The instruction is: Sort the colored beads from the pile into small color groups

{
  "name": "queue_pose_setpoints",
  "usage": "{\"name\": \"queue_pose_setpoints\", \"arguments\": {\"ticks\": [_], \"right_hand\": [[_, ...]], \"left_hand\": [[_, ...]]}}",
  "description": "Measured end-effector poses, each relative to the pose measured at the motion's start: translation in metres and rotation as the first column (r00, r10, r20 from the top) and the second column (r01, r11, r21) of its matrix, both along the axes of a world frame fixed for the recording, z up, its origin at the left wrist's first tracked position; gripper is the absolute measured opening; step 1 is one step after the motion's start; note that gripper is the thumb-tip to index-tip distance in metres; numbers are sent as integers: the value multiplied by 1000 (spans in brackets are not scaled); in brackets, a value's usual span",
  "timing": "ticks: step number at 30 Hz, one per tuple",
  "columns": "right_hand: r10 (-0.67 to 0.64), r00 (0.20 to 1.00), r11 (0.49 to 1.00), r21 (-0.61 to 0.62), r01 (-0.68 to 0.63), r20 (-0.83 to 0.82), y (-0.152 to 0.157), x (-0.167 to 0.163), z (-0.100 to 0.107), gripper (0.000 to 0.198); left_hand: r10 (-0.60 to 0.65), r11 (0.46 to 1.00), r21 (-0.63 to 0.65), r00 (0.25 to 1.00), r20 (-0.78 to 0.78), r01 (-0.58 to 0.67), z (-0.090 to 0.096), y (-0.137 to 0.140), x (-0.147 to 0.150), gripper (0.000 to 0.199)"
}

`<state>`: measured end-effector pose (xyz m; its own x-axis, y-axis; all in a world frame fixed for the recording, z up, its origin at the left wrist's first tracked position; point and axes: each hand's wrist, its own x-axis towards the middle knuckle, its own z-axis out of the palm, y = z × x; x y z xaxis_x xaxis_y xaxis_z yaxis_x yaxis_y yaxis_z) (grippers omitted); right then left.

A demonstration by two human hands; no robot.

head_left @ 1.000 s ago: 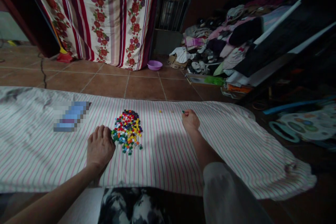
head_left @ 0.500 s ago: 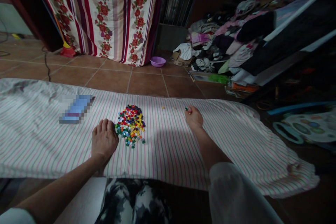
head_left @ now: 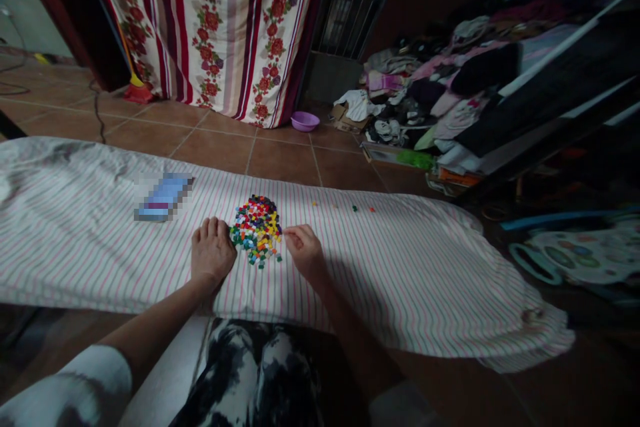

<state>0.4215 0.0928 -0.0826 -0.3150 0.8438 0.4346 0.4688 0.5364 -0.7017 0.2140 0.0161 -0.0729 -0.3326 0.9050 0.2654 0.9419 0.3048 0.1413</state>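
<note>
Right hand back from far beads, curled, grip unclear, beside heap of small multicoloured beads, left hand still flat, open, on pink-striped white cloth

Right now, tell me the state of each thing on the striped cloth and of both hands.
Heap of small multicoloured blocks: piled loosely on the cloth.
Left hand: flat, palm down, touching the heap's left edge.
Right hand: fingers curled at the heap's right edge.
Few stray small blocks: scattered apart from the heap.
Pink-striped white cloth: spread flat, wrinkled.
</note>
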Motion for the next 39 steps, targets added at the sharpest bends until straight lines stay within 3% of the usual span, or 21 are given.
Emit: {"name": "queue_pose_setpoints", "arguments": {"ticks": [5, 8, 14, 23, 32, 39], "right_hand": [[180, 977, 982, 39, -186, 118, -20, -28, -5, 29], [157, 977, 987, 22, -161, 145, -18, -29, -10, 33], [102, 994, 995, 3, -102, 25, -10, -26, -16, 29], [-10, 999, 1000, 15, 10, 41, -14, -32, -18, 27], [68, 983, 987, 134, -91, 172, -22, -33, -17, 30], [19, 997, 991, 130, -28, 71, -19, -31, -22, 22]], "left_hand": [[-2, 1000, 19, 1000, 3, 2, 0, 0, 0, 34], [-3, 999, 33, 1000, -2, 3, -1, 0, 0, 34], [-5, 1000, 28, 999, -35, 6, -5, 1, -2, 34], [-4, 999, 39, 999, -37, 6, -5, 1, -2, 36], [-7, 999, 54, 999, -46, 9, -3, 0, -1, 34], [-3, 999, 50, 999, -40, 5, -7, 1, -2, 33]]}}
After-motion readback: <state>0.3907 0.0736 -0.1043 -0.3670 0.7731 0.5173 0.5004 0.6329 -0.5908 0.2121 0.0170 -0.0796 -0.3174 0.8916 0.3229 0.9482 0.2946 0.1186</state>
